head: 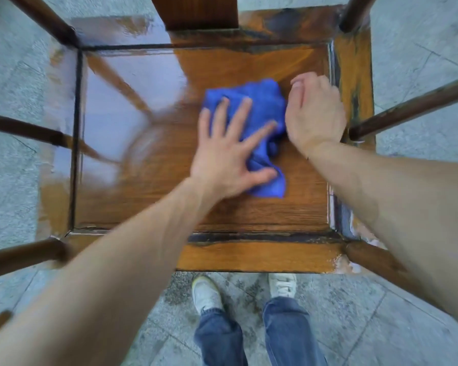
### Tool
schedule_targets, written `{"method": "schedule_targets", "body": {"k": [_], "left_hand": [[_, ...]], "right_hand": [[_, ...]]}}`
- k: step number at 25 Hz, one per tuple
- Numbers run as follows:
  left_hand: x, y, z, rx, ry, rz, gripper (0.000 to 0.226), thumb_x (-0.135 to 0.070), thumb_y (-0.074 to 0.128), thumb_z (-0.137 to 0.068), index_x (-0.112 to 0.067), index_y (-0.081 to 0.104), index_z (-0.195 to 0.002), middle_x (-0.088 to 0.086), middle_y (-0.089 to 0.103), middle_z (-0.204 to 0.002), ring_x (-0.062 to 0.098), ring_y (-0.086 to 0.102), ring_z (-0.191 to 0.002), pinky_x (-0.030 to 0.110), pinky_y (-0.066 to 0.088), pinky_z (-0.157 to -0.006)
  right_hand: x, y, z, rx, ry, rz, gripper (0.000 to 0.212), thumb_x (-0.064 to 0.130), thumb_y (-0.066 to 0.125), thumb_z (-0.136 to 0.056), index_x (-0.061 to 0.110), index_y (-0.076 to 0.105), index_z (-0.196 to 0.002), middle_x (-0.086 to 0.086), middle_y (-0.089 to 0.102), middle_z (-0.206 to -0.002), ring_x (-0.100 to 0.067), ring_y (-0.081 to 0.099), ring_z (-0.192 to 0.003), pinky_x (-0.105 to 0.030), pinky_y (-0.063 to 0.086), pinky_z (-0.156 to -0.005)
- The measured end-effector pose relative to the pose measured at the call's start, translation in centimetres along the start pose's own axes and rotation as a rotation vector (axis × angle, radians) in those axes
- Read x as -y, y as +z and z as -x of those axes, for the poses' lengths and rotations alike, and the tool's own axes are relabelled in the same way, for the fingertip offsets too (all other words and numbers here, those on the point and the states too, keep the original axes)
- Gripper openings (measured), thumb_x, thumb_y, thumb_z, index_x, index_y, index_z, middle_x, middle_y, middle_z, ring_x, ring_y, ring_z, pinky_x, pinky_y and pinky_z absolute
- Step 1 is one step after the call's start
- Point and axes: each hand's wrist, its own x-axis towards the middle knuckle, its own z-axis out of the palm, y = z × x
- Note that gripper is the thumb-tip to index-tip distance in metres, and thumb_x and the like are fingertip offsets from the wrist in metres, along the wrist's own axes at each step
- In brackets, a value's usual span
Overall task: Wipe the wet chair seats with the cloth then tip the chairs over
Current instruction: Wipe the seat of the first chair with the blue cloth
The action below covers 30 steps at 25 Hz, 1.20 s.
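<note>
- Brown wooden chair seat (249, 212), square with a framed border, seen from straight above; dark wooden rails and posts rise round it on the left, right and far sides.
- Left half of the seat carries a glossy film of water (111, 101) that mirrors the sky and the rails; right half looks matt, grain showing.
- Crumpled blue microfibre cloth (259, 107) lies on the seat, right of centre, well inside the frame.
- Left hand (228, 151) lies flat on the cloth's near-left part, fingers straight and spread, thumb out along the cloth's lower fold; it presses rather than clasps.
- Right hand (315, 112) sits at the cloth's right edge, knuckles up, fingers curled under. Whether those fingers have cloth in them I cannot tell; the hand's back hides them.
- Both forearms bare, reaching in from the near side.
- Below the seat's near edge: two pale trainers (205, 293) and blue jeans legs on grey stone paving (407, 326), with dark damp patches near the feet.
</note>
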Motion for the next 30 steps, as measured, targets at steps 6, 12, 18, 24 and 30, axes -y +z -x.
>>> {"method": "schedule_targets", "body": {"k": [6,12,18,24,30], "left_hand": [[-8.6,0.6,7.5,0.072,0.316,0.073,0.071,-0.047,0.046,-0.085,-0.040,0.029,-0.154,0.004,0.016,-0.167,0.036,0.018,-0.151,0.055,0.010,-0.122],[11.9,1.0,16.4,-0.008,-0.342,0.007,0.078,-0.043,0.042,-0.080,-0.039,0.022,-0.155,0.009,0.014,-0.167,0.037,0.016,-0.152,0.055,0.014,-0.122],[11.1,1.1,21.9,-0.012,-0.840,0.058,0.083,-0.068,0.041,-0.082,-0.034,0.026,-0.156,0.024,0.014,-0.164,0.048,0.014,-0.148,0.062,0.013,-0.120],[-5.7,0.5,13.9,0.078,-0.167,0.103,0.084,-0.082,0.050,-0.074,-0.045,0.036,-0.149,0.021,0.018,-0.164,0.054,0.021,-0.145,0.070,0.011,-0.116],[-12.9,0.4,0.5,0.088,0.203,0.145,0.061,-0.054,0.050,-0.086,-0.025,0.055,-0.139,0.017,0.047,-0.148,0.045,0.032,-0.142,0.065,0.010,-0.118]], "right_hand": [[-0.7,0.0,-0.3,0.112,-0.222,0.174,0.039,0.042,0.040,-0.099,0.023,0.058,-0.129,-0.004,0.050,-0.140,-0.037,0.043,-0.125,-0.049,0.037,-0.099],[-0.9,0.7,-0.3,0.094,-0.331,0.230,0.041,0.043,0.045,-0.098,0.018,0.054,-0.129,-0.004,0.046,-0.148,-0.031,0.038,-0.138,-0.051,0.033,-0.108],[0.0,0.3,-0.4,0.109,-0.338,0.218,0.038,0.046,0.047,-0.094,0.021,0.054,-0.122,-0.002,0.049,-0.140,-0.032,0.046,-0.128,-0.048,0.037,-0.102],[1.0,-0.2,-1.7,0.195,-0.271,0.223,0.036,0.046,0.052,-0.088,0.027,0.053,-0.119,-0.001,0.048,-0.133,-0.032,0.044,-0.120,-0.047,0.037,-0.092],[0.5,-0.5,-1.6,0.261,-0.243,0.212,0.043,0.043,0.047,-0.096,0.030,0.047,-0.137,-0.001,0.039,-0.146,-0.030,0.038,-0.132,-0.047,0.035,-0.104]]}}
